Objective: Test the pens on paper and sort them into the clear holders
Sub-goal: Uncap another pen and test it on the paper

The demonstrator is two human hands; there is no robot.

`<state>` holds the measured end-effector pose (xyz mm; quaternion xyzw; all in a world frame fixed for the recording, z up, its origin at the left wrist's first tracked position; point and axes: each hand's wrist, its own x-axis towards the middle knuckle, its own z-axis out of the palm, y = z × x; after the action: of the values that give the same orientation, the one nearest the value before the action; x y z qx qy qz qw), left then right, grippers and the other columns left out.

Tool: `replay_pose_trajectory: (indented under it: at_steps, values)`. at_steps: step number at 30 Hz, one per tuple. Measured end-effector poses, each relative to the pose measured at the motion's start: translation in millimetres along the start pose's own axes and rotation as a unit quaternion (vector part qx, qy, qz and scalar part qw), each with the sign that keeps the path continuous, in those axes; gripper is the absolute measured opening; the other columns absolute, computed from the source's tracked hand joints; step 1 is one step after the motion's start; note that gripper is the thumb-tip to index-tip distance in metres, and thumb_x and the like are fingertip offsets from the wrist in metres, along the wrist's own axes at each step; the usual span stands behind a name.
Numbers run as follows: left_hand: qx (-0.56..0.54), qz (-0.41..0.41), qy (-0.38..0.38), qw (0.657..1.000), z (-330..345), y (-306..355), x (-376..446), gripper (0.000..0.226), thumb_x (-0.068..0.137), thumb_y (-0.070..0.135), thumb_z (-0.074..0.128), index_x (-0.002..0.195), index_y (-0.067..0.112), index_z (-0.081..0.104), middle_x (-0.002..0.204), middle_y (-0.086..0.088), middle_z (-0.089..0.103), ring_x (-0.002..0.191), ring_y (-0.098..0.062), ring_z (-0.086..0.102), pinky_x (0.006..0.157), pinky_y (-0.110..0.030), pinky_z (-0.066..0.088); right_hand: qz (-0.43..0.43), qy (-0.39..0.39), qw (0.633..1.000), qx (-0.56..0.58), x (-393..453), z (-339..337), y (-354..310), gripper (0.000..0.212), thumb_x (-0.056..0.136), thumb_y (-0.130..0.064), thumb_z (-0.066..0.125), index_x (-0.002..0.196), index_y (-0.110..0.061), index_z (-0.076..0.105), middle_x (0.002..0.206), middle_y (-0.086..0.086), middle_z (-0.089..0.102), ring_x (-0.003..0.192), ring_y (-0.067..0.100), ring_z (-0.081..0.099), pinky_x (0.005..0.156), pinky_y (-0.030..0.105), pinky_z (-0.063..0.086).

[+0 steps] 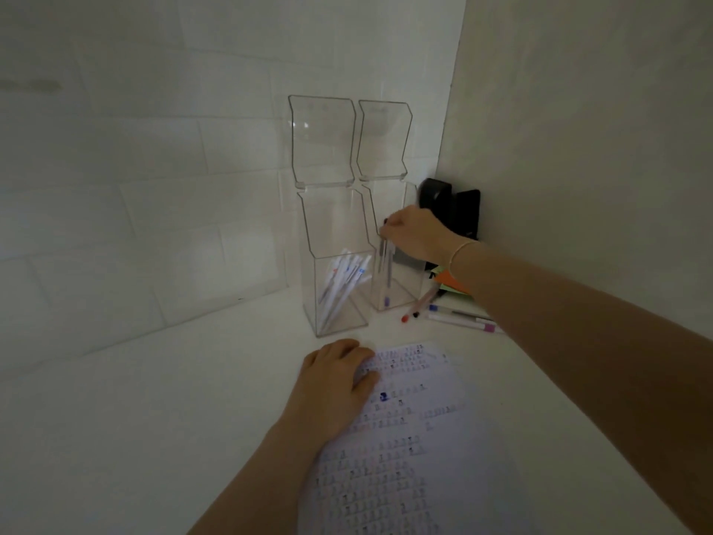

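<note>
Your right hand [414, 235] pinches a clear pen [386, 272] by its top, lowering it into the right holder [389, 241]. Left of it, the left holder [333, 264] already has several white pens [343, 283]. Your left hand [333, 380] lies flat on the paper [405, 438]. I'd judge sorting partly done: loose pens [455, 316] wait under your right forearm, hemmed by wall.

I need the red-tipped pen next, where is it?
The red-tipped pen lies on the desk, just right of the right holder, beside a black-tipped pen.
</note>
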<state>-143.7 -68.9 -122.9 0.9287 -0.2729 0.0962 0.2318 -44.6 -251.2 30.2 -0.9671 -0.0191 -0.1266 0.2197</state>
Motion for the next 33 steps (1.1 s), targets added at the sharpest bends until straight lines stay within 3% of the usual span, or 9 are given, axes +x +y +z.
replay_pose_trajectory:
  at_steps: [3,6,9,14,20,23,25,28,33]
  values:
    - [-0.005,0.002,0.003,1.000,0,0,1,0.040,0.094,0.043,0.042,0.132,0.031,0.047,0.140,0.009,0.040,0.128,-0.011,0.036,0.106,-0.025,0.019,-0.001,0.190,0.973,0.130,-5,-13,14,0.025,0.092,-0.010,0.045,0.105,-0.003,0.064,0.103,0.009,0.065,0.078,0.012,0.055,0.071,0.016,0.043]
    - [-0.003,0.003,0.008,1.000,0,0,1,0.040,0.094,0.043,0.042,0.131,0.031,0.047,0.138,0.009,0.041,0.127,-0.010,0.036,0.105,-0.024,0.019,0.012,0.331,0.942,0.057,-31,-5,48,0.014,0.093,-0.007,0.043,0.092,-0.002,0.056,0.092,0.012,0.056,0.077,0.020,0.050,0.069,0.029,0.043]
    - [0.000,0.002,0.015,1.000,0,0,1,0.039,0.094,0.042,0.042,0.131,0.031,0.047,0.137,0.009,0.041,0.126,-0.011,0.037,0.104,-0.025,0.019,-0.092,0.180,0.973,-0.115,-59,29,77,0.008,0.088,-0.006,0.049,0.083,-0.004,0.055,0.087,0.014,0.053,0.072,0.028,0.054,0.062,0.037,0.043]
    - [0.003,0.009,0.022,1.000,1,-1,0,0.039,0.094,0.042,0.043,0.130,0.031,0.047,0.135,0.009,0.043,0.125,-0.011,0.038,0.103,-0.026,0.021,-0.250,-0.052,0.889,-0.379,-70,67,74,0.031,0.088,-0.007,0.046,0.116,-0.009,0.058,0.114,0.011,0.058,0.104,0.029,0.053,0.085,0.037,0.039]
    - [-0.027,0.019,0.049,0.998,2,0,1,0.037,0.092,0.039,0.048,0.126,0.024,0.052,0.127,0.005,0.050,0.113,-0.016,0.051,0.101,-0.031,0.034,-0.324,-0.014,0.849,-0.418,-63,77,63,0.023,0.068,-0.002,0.067,0.089,-0.010,0.068,0.087,0.008,0.070,0.076,0.025,0.064,0.072,0.032,0.048]
    - [-0.047,0.016,0.105,0.993,-2,2,3,0.032,0.091,0.031,0.053,0.119,0.017,0.058,0.121,-0.001,0.057,0.103,-0.023,0.058,0.093,-0.033,0.043,-0.352,0.143,0.899,-0.219,-71,62,49,0.007,0.076,-0.009,0.059,0.082,-0.009,0.063,0.076,0.006,0.061,0.065,0.022,0.057,0.060,0.029,0.043]
    - [-0.052,0.005,0.152,0.987,-7,5,3,0.035,0.091,0.032,0.054,0.122,0.016,0.056,0.123,-0.001,0.057,0.104,-0.024,0.057,0.091,-0.031,0.043,-0.268,0.258,0.928,0.023,-84,48,29,0.007,0.083,-0.013,0.053,0.084,-0.008,0.058,0.077,0.004,0.056,0.067,0.015,0.053,0.061,0.022,0.042]
    - [-0.086,-0.002,0.180,0.980,-13,14,2,0.052,0.092,0.045,0.046,0.136,0.016,0.042,0.133,0.000,0.052,0.113,-0.018,0.053,0.094,-0.028,0.040,-0.125,0.257,0.894,0.344,-110,38,0,0.020,0.086,0.000,0.053,0.083,-0.019,0.052,0.072,0.002,0.053,0.064,0.007,0.051,0.061,0.017,0.045]
    - [-0.135,0.033,0.130,0.982,-16,24,-5,0.039,0.096,0.040,0.031,0.126,0.024,0.051,0.110,0.006,0.061,0.097,-0.011,0.059,0.085,-0.028,0.048,0.026,0.252,0.810,0.529,-135,40,-15,0.018,0.088,0.007,0.048,0.083,-0.010,0.053,0.066,0.011,0.055,0.054,0.017,0.054,0.050,0.024,0.048]
